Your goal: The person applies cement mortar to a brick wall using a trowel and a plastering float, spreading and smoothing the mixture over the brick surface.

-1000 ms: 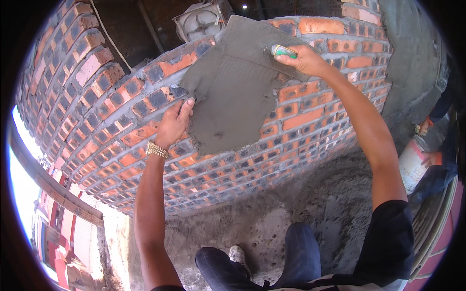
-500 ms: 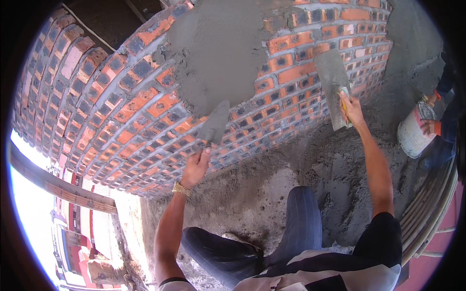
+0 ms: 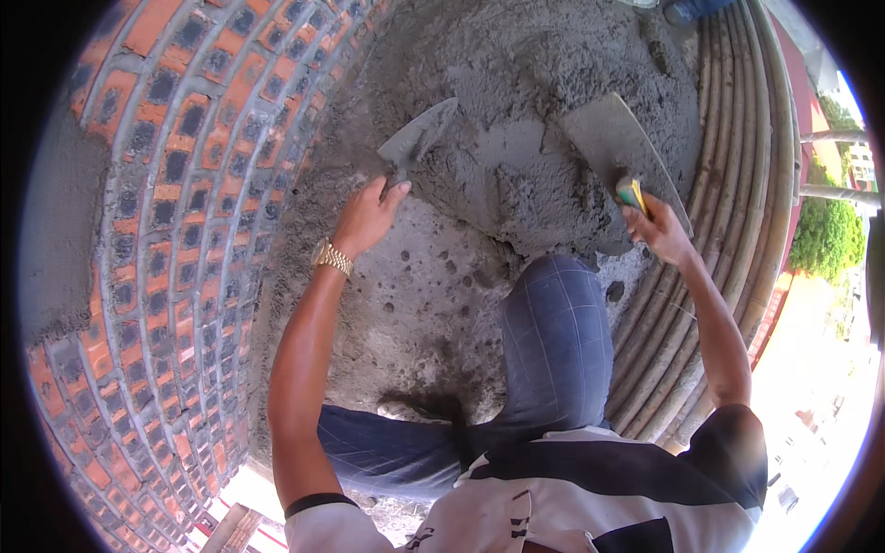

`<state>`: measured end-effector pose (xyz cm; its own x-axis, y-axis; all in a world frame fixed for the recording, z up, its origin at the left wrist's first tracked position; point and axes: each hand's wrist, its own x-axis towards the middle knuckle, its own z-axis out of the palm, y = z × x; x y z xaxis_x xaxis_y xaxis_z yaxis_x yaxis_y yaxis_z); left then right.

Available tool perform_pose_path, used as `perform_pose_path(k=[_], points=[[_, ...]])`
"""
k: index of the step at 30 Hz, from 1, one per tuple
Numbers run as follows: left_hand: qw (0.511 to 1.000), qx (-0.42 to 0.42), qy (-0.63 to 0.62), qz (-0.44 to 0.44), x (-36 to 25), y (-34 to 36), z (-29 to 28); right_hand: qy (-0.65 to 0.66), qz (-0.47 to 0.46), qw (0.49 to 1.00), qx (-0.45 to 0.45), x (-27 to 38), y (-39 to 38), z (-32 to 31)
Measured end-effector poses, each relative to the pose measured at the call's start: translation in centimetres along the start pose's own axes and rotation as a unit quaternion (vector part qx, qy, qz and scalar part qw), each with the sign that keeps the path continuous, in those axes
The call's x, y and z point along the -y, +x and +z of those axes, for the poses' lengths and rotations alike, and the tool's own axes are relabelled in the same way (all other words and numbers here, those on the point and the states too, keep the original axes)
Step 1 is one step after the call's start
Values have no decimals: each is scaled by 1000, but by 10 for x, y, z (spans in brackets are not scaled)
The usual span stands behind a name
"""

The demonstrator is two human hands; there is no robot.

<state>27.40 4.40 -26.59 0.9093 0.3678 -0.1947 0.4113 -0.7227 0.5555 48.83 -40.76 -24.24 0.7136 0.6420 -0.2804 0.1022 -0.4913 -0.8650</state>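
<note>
My left hand (image 3: 371,219) is closed round the handle of a pointed trowel (image 3: 417,132), whose blade lies at the left edge of a heap of wet grey mortar (image 3: 498,175). On the right, my right hand (image 3: 662,230) grips the yellow-and-green handle of a rectangular plastering float (image 3: 616,138). Its flat grey blade hangs over the right part of the mortar, and I cannot tell whether it touches. The mortar is spread on the floor beyond my knees.
A brick wall (image 3: 175,212) curves along the left, with a smooth grey plaster patch (image 3: 64,221) on it. Long stacked poles (image 3: 737,157) run down the right side. Rough concrete floor (image 3: 406,304) lies in front of my bent legs (image 3: 558,341).
My view has turned right, from the brick wall to the mortar on the floor. Both tools have come away from the wall to the heap. The person with the bucket has mostly left view.
</note>
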Motion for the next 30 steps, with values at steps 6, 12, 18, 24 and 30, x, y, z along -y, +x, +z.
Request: perform_pose_path(k=[6, 12, 18, 24, 30], points=[[988, 98, 110, -46, -15, 4, 83, -440, -148, 869, 171, -78, -110, 65], [982, 173, 24, 70, -23, -10, 138, -489, -237, 830, 128, -114, -81, 121], [965, 230, -11, 123, -50, -42, 145, -480, -254, 831, 119, -92, -42, 117], [942, 93, 4, 323, -58, -74, 77, -375, -348, 856, 78, 48, 62, 125], [930, 58, 258, 256, -93, -37, -16, -305, -467, 829, 44, 303, 56, 106]])
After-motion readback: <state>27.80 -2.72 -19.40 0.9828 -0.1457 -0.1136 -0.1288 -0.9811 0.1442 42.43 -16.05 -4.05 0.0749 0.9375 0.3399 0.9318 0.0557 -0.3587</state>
